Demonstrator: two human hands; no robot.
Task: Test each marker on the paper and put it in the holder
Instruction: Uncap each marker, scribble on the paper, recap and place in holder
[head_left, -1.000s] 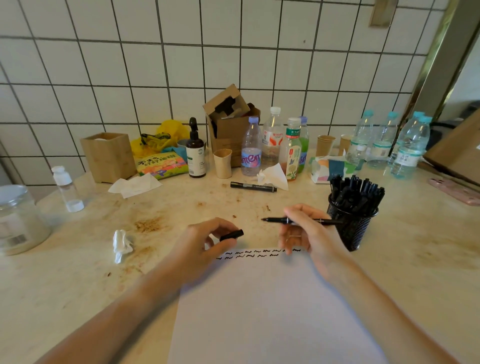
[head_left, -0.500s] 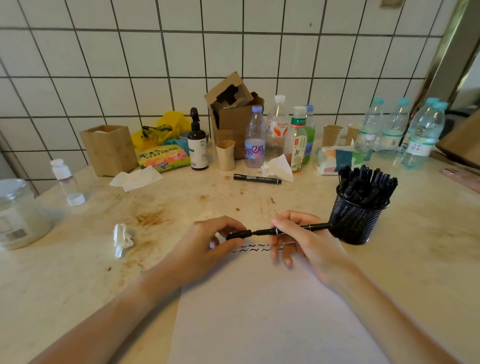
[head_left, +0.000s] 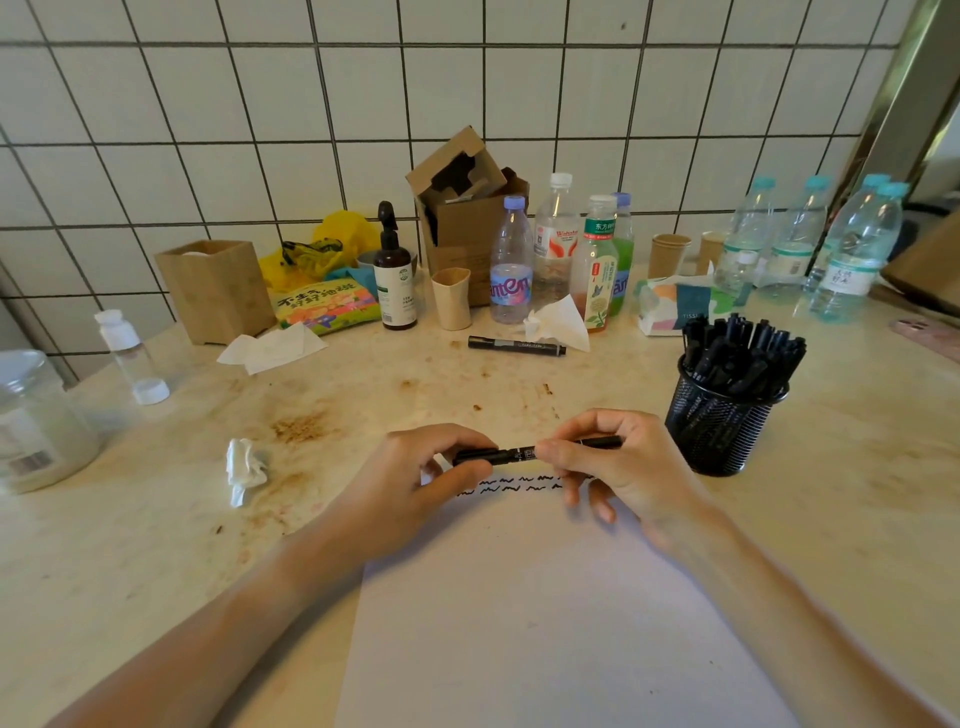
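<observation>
I see the marker (head_left: 524, 453) lying level in the air just above the top edge of the paper (head_left: 545, 613), held at both ends; the left hand (head_left: 415, 493) pinches its capped left end between thumb and curled fingers; the right hand (head_left: 623, 467) grips the barrel, fingers curled round it, two lower fingers hanging loose over the squiggles (head_left: 511, 483); those black test marks run in two rows along the paper's top edge, right under the marker. The holder (head_left: 719, 431), a black mesh cup crammed with black markers, stands just right of the paper's top corner, close beside the right hand. Beyond the paper, toward the tiled wall, a second marker (head_left: 517, 345) lies flat by a tissue (head_left: 561, 325); left of the paper sits a crumpled wad (head_left: 244, 467) on the stained counter (head_left: 156, 519).
</observation>
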